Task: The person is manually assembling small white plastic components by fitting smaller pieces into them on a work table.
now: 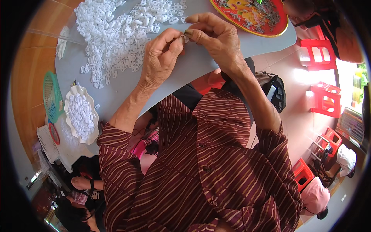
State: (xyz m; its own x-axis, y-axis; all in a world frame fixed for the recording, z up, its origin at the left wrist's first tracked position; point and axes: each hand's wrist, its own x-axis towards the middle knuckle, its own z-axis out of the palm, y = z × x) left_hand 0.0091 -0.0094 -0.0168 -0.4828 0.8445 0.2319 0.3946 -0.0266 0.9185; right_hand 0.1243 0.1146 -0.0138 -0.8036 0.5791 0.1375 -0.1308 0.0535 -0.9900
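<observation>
Fingertips of left hand (164, 58) and right hand (214, 36) pinch together on one small white plastic ring piece (186, 38) above the grey table (185, 73), near its far edge, beside the heap of white plastic pieces (116, 34).

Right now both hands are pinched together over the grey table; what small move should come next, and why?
Probably press the two pieces together. The left hand and right hand meet at a small white plastic piece, held just clear of the grey table, with the pile of white pieces beside them. What the right fingertips hold against it is too small to tell.
</observation>
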